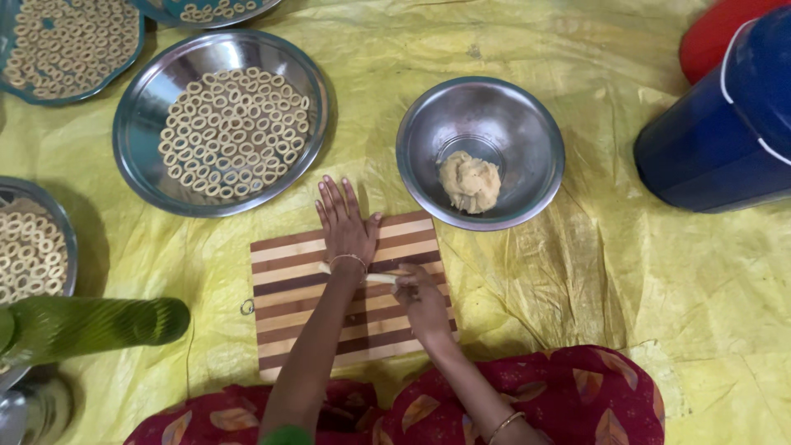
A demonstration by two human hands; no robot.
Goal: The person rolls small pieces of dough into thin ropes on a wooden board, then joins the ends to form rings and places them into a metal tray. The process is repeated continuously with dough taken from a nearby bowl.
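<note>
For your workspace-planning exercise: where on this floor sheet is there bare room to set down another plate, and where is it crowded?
Free: the yellow sheet right of the striped board, below the dough bowl and blue container; also the strip above that bowl. Crowded: the left side, with ring-filled plates and a green bottle. Both hands occupy the board.

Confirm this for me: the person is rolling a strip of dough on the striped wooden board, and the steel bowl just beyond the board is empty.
Not quite. The steel bowl is not empty: a lump of dough sits in it, as the head view shows. The rest holds: the left hand lies flat and the right hand touches a thin strip of dough on the striped wooden board.
</note>
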